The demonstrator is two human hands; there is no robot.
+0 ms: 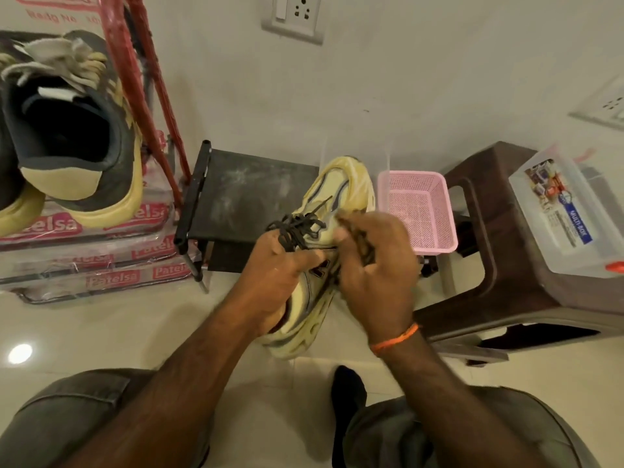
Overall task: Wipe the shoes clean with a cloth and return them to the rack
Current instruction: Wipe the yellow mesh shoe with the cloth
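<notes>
A cream sneaker (pixel 341 187) with black laces is held in the air in front of me, toe pointing away. My left hand (pixel 273 275) grips it by the heel and collar. My right hand (pixel 374 265) presses a dark brown cloth (pixel 358 231) against the shoe's right side, near the laces; the cloth is mostly hidden under the fingers. The low black shoe rack (pixel 236 197) stands just behind the shoe, its top shelf dusty. A grey and cream sneaker (pixel 77 136) rests at the upper left on stacked packages.
A pink mesh basket (pixel 422 211) sits right of the rack. A brown plastic stool (pixel 499 265) carries a clear plastic box (pixel 560 214). Stacked "Patelsa" packages (pixel 101 261) and a red frame (pixel 135 79) stand at the left. My knees are at the bottom.
</notes>
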